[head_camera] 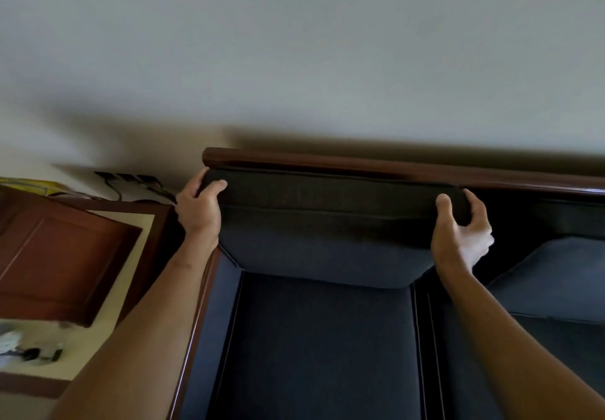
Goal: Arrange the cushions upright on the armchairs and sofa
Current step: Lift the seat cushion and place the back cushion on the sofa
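A dark blue back cushion (327,242) stands upright against the sofa's wooden backrest rail (360,162), over the leftmost seat cushion (320,337). My left hand (199,205) grips the cushion's top left corner, thumb in front and fingers behind. At the top right corner my right hand (461,226) holds it the same way. To the right, a second back cushion (556,272) lies slumped forward on the neighbouring seat, leaving a dark gap behind it.
A brown wooden side table (65,255) with a cream top stands left of the sofa's armrest (199,314). Small objects (29,351) lie on its near part. Cables and wall sockets (131,183) sit behind it. A pale wall rises behind the sofa.
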Available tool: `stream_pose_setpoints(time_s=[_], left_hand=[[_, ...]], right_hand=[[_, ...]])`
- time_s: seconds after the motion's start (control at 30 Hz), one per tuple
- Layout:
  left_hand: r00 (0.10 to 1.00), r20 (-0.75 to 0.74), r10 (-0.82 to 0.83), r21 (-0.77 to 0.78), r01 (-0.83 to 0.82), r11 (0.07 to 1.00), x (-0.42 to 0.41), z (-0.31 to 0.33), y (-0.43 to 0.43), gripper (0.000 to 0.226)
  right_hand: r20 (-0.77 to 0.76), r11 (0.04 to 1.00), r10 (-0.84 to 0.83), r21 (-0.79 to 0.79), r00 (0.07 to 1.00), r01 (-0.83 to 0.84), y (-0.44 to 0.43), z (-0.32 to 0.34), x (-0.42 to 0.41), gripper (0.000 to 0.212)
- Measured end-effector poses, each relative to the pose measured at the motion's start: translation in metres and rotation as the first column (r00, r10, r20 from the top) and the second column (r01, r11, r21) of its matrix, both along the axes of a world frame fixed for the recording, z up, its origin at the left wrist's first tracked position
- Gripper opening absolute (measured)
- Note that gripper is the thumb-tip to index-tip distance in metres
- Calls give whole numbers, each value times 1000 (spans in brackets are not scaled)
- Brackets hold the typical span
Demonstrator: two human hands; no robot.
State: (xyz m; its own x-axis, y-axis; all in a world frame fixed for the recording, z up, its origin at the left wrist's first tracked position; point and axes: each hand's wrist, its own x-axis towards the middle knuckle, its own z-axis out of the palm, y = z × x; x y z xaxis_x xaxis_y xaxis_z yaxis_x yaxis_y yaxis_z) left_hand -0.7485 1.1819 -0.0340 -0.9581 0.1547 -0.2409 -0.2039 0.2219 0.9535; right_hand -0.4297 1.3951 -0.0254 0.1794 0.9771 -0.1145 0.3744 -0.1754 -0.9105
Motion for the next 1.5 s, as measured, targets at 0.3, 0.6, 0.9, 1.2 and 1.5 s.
stream_pose_setpoints(time_s=[0.3, 0.6, 0.9, 1.2, 1.5], left_hand=[[991, -46, -123, -289, 104, 952, -18, -36, 18, 46], [884, -297, -360, -668, 76, 740, -8, -42, 27, 45], [661, -166, -732, -886, 226, 405, 79, -9, 38, 54], [525, -341, -780, -655, 462, 598, 260, 27, 110, 50], [676, -225, -701, -420, 582, 696, 441, 19, 235, 34]], right_hand=[[139, 992, 79, 91, 987, -92, 13, -49, -14, 46], [422, 977, 128, 100, 897, -186, 24, -57, -17, 36], [586, 822, 504, -101, 634, -560, 30, -23, 30, 53], [504, 819, 441, 112, 743, -562, 43, 13, 163, 37], [483, 896, 354, 71, 801, -438, 179, 0, 361, 36]])
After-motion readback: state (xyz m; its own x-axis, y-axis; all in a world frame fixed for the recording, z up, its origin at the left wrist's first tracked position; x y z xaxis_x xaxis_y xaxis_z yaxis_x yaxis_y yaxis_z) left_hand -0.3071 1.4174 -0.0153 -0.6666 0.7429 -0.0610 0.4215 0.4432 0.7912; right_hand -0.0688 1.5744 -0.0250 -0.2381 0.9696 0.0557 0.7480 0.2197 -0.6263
